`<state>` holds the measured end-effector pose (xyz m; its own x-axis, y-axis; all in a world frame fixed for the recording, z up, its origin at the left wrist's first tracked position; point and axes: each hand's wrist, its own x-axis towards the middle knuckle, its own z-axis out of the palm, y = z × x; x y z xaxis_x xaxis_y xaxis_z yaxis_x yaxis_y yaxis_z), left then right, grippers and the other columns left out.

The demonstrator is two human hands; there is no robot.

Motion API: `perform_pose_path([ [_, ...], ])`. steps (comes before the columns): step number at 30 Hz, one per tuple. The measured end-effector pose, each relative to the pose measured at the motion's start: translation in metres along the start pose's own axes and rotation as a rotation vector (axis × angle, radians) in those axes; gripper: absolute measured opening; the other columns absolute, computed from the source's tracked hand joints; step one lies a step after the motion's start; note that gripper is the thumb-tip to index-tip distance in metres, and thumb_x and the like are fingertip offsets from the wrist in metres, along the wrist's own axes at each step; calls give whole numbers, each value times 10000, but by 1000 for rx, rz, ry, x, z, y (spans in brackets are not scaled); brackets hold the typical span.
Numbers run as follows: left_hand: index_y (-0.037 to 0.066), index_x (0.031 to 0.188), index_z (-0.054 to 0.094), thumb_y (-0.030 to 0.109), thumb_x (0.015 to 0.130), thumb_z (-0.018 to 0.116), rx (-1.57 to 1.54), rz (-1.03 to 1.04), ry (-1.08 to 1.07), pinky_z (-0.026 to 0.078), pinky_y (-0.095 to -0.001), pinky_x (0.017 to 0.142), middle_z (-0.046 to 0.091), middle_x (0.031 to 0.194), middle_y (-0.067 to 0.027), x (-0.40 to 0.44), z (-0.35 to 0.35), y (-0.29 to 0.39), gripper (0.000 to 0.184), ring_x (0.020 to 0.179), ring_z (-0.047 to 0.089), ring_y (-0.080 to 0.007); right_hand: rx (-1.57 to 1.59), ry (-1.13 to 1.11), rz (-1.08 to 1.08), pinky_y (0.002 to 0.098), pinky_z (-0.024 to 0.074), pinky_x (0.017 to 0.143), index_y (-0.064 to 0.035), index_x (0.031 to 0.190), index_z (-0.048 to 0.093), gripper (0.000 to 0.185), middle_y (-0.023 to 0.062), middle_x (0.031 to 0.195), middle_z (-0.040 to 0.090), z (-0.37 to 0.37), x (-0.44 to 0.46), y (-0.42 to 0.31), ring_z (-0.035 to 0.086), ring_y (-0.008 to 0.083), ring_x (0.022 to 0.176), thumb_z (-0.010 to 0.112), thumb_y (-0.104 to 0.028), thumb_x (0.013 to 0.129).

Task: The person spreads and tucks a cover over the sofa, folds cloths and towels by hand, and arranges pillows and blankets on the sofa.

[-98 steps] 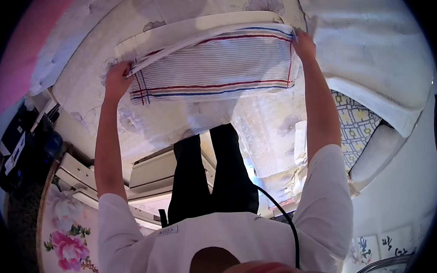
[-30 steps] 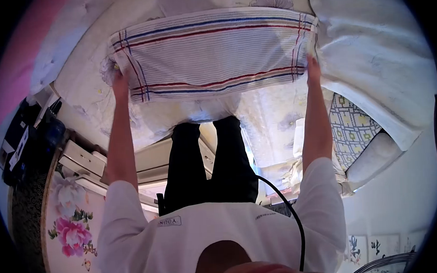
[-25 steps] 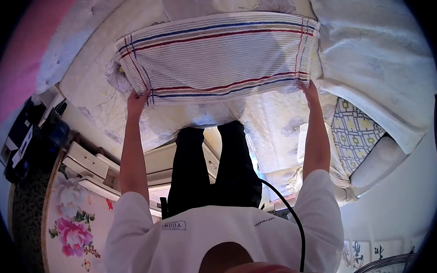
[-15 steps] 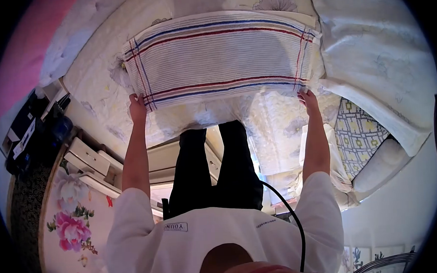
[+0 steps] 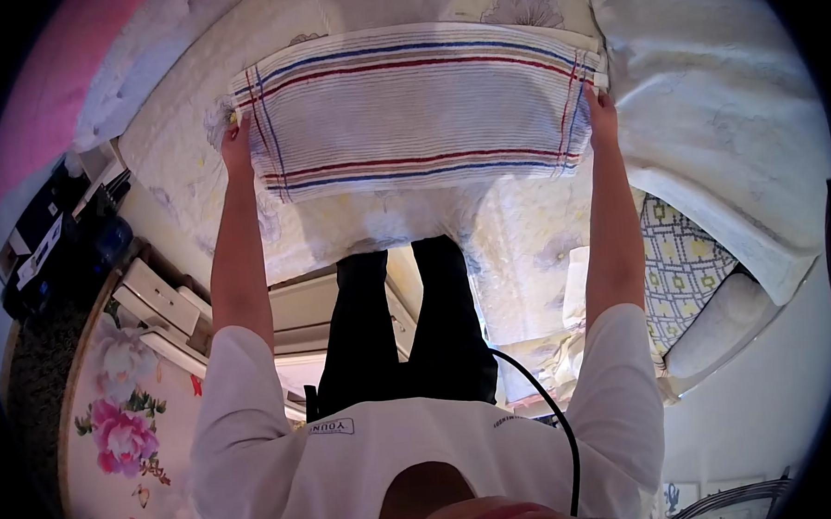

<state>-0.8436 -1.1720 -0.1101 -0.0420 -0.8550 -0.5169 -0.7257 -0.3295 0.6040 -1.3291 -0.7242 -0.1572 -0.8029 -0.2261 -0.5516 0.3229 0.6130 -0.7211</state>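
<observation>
A white towel (image 5: 409,107) with thin dark lines and red and blue border stripes lies spread flat, its long side across in front of me. My left hand (image 5: 236,143) is at the towel's left edge, around mid-height, with the fingers closed on the rim. At the opposite short edge, my right hand (image 5: 601,114) pinches the towel's side a little higher up. Both arms reach forward. Fingertips are small and partly hidden at the cloth. Beneath the towel is a pale quilted bedspread (image 5: 367,215) with grey flower prints.
A white cover (image 5: 705,98) and a patterned cushion (image 5: 679,248) lie to the right. White drawers (image 5: 162,298) stand at the lower left, with dark items (image 5: 49,248) beyond. A black cable (image 5: 557,411) runs down by my right side.
Both hands have moved away from me, from the towel's near corners up along its short sides. The towel's near edge now lies slightly farther off and flatter.
</observation>
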Motion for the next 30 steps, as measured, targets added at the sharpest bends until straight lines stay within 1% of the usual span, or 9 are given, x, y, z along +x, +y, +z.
perform_pose_path([
  [5,-13,927,616,377,744,683,-117,72,-111,408,-233,661,611,827,-37,12,10,58,436,733,525,-96,218,-161,3,262,438,696,9,985,593,385,58,906,620,14,42,-55,560,120,770,692,-278,748],
  [9,-55,956,551,346,781,654,-73,-7,-288,448,-250,661,613,879,-84,54,-5,40,450,731,573,-140,264,-129,33,255,444,605,7,969,589,304,34,821,613,2,32,-91,548,111,662,652,-228,787],
  [11,-46,1044,495,261,821,621,-507,14,-421,477,-280,701,611,951,-114,29,-19,62,400,799,597,-167,162,-126,-23,243,438,646,2,962,587,296,32,828,608,-12,16,-104,538,105,698,617,-253,815],
  [13,-41,1067,478,239,848,587,-485,11,-359,481,-298,749,602,988,-123,10,-37,64,371,853,598,-178,-17,-19,-236,259,441,708,9,1009,568,349,58,878,610,-18,-11,-115,551,114,780,553,-306,859],
  [18,-24,1134,445,265,848,586,-510,3,-314,468,-288,777,579,1018,-113,-79,-100,90,431,910,569,-160,-42,-98,-188,253,419,758,22,1063,554,373,51,937,598,-41,-96,-136,525,108,848,497,-304,891],
  [20,5,1079,513,194,854,572,-610,28,-334,455,-257,766,601,982,-60,-100,-124,77,300,880,564,-125,-43,-120,-229,267,406,783,34,1073,550,398,68,951,600,-50,-131,-148,516,124,862,491,-315,890],
  [21,19,1076,520,190,860,561,-419,5,-237,443,-253,767,602,979,-46,-129,-140,100,278,862,560,-113,-13,-135,-251,281,398,793,42,1067,551,418,80,954,603,-54,-144,-152,510,140,862,490,-330,886],
  [24,22,1077,521,188,870,542,-421,-10,-194,425,-254,787,603,976,-39,-169,-184,98,266,854,554,-108,-16,-141,-182,280,398,790,50,1042,555,399,72,940,600,-65,-193,-188,513,136,860,481,-313,893],
  [30,25,1139,498,154,890,503,-820,176,-73,405,-273,835,593,1036,-54,-203,-267,96,280,958,543,-128,155,-237,-231,268,400,781,21,1024,554,324,56,936,596,-42,-250,-264,514,116,857,468,-269,909],
])
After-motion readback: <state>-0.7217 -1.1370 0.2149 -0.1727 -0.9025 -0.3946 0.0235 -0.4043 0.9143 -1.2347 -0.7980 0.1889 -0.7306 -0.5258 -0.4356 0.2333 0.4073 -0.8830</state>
